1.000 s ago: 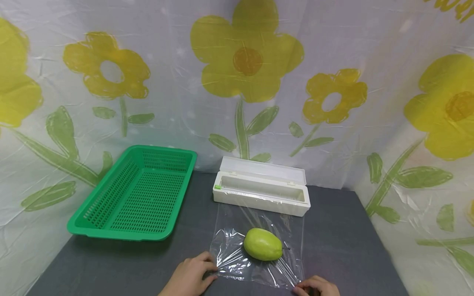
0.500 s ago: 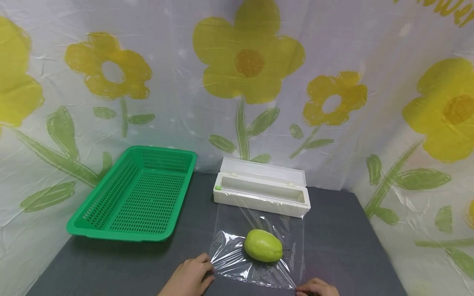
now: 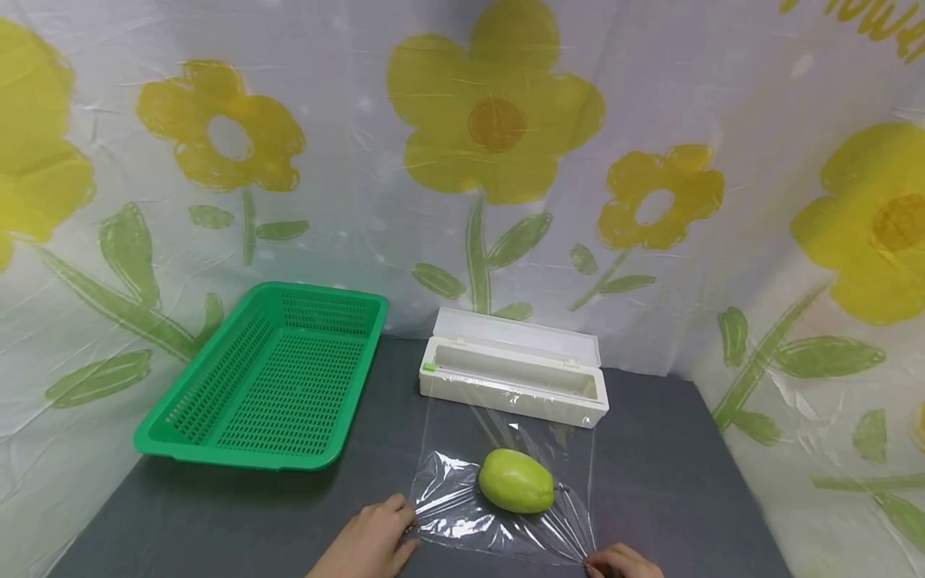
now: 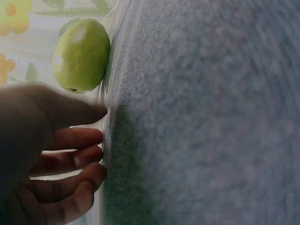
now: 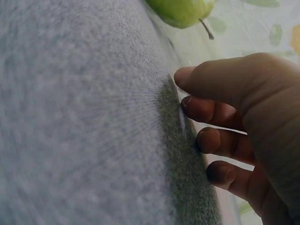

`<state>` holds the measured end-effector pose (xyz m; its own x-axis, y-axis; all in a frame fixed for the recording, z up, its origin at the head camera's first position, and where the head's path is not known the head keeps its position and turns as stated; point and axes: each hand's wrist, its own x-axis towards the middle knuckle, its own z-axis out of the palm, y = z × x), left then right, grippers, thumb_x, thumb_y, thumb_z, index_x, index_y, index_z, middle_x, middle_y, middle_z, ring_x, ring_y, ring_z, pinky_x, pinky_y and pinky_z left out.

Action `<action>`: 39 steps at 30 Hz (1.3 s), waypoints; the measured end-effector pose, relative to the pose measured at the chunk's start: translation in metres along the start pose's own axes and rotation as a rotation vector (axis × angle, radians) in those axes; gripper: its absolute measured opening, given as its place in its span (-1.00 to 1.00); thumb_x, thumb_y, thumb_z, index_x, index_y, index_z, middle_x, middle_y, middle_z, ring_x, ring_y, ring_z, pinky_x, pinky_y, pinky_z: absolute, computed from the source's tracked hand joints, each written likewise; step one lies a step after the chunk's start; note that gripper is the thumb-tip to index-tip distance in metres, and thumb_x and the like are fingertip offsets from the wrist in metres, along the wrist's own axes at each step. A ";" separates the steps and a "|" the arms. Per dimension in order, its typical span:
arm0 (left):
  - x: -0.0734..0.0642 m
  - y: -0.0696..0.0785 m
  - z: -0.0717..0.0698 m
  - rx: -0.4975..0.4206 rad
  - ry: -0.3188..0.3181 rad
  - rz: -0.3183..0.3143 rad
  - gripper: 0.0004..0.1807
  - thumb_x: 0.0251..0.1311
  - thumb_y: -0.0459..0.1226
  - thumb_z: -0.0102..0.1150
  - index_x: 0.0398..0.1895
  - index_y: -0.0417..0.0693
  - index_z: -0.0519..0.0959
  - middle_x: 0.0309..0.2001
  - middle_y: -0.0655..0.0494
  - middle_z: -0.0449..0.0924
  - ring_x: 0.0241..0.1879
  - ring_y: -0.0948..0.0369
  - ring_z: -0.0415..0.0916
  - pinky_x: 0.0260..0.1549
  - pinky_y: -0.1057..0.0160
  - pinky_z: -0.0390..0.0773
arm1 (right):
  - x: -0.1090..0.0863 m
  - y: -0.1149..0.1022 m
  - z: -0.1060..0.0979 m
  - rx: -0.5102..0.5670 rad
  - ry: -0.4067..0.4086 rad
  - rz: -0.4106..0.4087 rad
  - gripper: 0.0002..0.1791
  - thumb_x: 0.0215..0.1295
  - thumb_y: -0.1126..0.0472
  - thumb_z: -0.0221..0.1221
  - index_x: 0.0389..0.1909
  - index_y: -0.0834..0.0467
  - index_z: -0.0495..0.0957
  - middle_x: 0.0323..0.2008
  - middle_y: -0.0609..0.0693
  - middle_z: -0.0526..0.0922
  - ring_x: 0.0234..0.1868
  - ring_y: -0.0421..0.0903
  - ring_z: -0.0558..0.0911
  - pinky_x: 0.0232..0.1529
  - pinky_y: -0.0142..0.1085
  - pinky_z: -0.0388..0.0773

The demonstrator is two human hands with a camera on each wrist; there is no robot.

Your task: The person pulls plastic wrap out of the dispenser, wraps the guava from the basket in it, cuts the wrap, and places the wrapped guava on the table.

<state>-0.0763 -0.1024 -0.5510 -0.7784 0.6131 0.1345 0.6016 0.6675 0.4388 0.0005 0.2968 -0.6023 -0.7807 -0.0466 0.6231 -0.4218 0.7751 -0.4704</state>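
One smooth, glossy green fruit point(image 3: 515, 482) lies on its side on one sheet of clear plastic wrap point(image 3: 458, 526), between the box and the two hands. The wrap is thin and shiny, with crinkled highlights on the left and tight creases on the right. It stretches from the front of one long white box point(image 3: 470, 391), whose hard, smooth body has a single trough and a see-through lid point(image 3: 516, 333) standing raised behind it. One small bright green tab point(image 3: 429, 367) sits at the box's left end.

The left hand point(image 3: 368, 536) pinches the wrap's near left corner; the right hand point(image 3: 625, 561) pinches the near right corner, where the creases gather.

One green plastic basket point(image 3: 238, 457), rectangular, shallow and full of rows of slots, stands to the left of the box, apart from it. Behind hangs a wrinkled white cloth point(image 3: 361, 241) printed with yellow flowers, two of them with white centres near the middle flower.

Only the head view takes in the box and basket. There the table point(image 3: 672, 466) looks plain dark grey; both wrist views show a speckled, fibrous surface. The left wrist view shows a small dark spot on the fruit's blunt end, while the right wrist view shows its one thin, curved brown stem point(image 5: 206, 29) most clearly.
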 end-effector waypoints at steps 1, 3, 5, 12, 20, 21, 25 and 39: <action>0.000 -0.001 -0.001 -0.025 -0.011 0.004 -0.91 0.26 -0.26 0.49 -0.31 -0.04 0.73 -0.38 0.29 0.46 -0.44 0.36 0.54 -0.47 0.29 0.56 | 0.000 -0.002 0.000 -0.013 -0.004 0.025 -0.46 -0.43 0.54 0.60 -0.60 -0.17 0.67 -0.51 -0.56 0.46 -0.53 -0.58 0.36 -0.58 -0.63 0.30; 0.000 -0.002 -0.001 -0.047 -0.012 0.034 -0.92 0.25 -0.22 0.51 -0.33 -0.01 0.78 -0.39 0.33 0.47 -0.42 0.41 0.52 -0.44 0.31 0.56 | -0.001 -0.005 -0.001 -0.030 -0.014 0.073 -0.46 -0.41 0.50 0.63 -0.61 -0.20 0.66 -0.51 -0.59 0.44 -0.54 -0.57 0.36 -0.57 -0.62 0.31; 0.000 -0.003 0.000 -0.031 0.022 0.082 -0.92 0.26 -0.25 0.49 -0.40 0.05 0.80 -0.40 0.36 0.49 -0.41 0.44 0.52 -0.42 0.34 0.57 | -0.001 -0.006 -0.002 -0.029 -0.016 0.082 -0.47 -0.41 0.50 0.63 -0.61 -0.19 0.66 -0.51 -0.58 0.45 -0.54 -0.57 0.37 -0.57 -0.62 0.32; 0.002 0.000 0.008 0.094 0.103 0.085 -0.81 0.30 -0.32 0.42 -0.44 0.01 0.61 -0.45 0.28 0.47 -0.46 0.31 0.53 -0.50 0.30 0.51 | 0.000 -0.003 -0.004 -0.042 -0.011 0.035 -0.50 -0.39 0.52 0.62 -0.59 -0.14 0.70 -0.50 -0.54 0.46 -0.53 -0.55 0.35 -0.56 -0.62 0.29; 0.001 0.001 0.011 0.157 0.296 0.170 -0.78 0.26 -0.38 0.43 -0.40 0.00 0.54 -0.49 0.26 0.48 -0.49 0.27 0.52 -0.50 0.31 0.48 | 0.004 -0.004 -0.007 -0.098 0.067 -0.040 -0.69 -0.16 0.43 0.63 -0.52 0.00 0.75 -0.51 -0.33 0.60 -0.53 -0.58 0.41 -0.56 -0.66 0.34; 0.001 0.001 0.009 0.154 0.304 0.179 -0.80 0.23 -0.39 0.45 -0.39 -0.01 0.57 -0.48 0.25 0.50 -0.48 0.28 0.52 -0.49 0.31 0.49 | 0.005 -0.007 -0.008 -0.126 0.065 -0.021 -0.61 -0.29 0.50 0.63 -0.52 0.01 0.75 -0.51 -0.34 0.61 -0.53 -0.57 0.43 -0.55 -0.66 0.36; 0.002 0.005 0.000 0.107 0.334 0.180 -0.84 0.14 -0.42 0.50 -0.39 -0.03 0.68 -0.46 0.26 0.55 -0.46 0.34 0.49 -0.47 0.35 0.52 | 0.009 -0.016 -0.014 -0.216 0.054 0.043 -0.57 -0.36 0.52 0.63 -0.54 -0.03 0.75 -0.49 -0.35 0.61 -0.48 -0.51 0.50 -0.52 -0.64 0.42; 0.014 0.007 -0.003 0.032 0.513 0.076 -0.71 0.01 -0.40 0.62 -0.45 0.07 0.64 -0.43 0.36 0.57 -0.45 0.50 0.36 -0.50 0.44 0.47 | 0.022 -0.021 -0.015 -0.196 0.144 0.056 -0.61 -0.35 0.57 0.63 -0.54 0.07 0.79 -0.53 -0.23 0.69 -0.51 -0.42 0.51 -0.50 -0.58 0.43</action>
<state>-0.0830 -0.0904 -0.5431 -0.7150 0.3802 0.5867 0.6590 0.6466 0.3842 -0.0008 0.2893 -0.5693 -0.7210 0.0795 0.6884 -0.2712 0.8818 -0.3858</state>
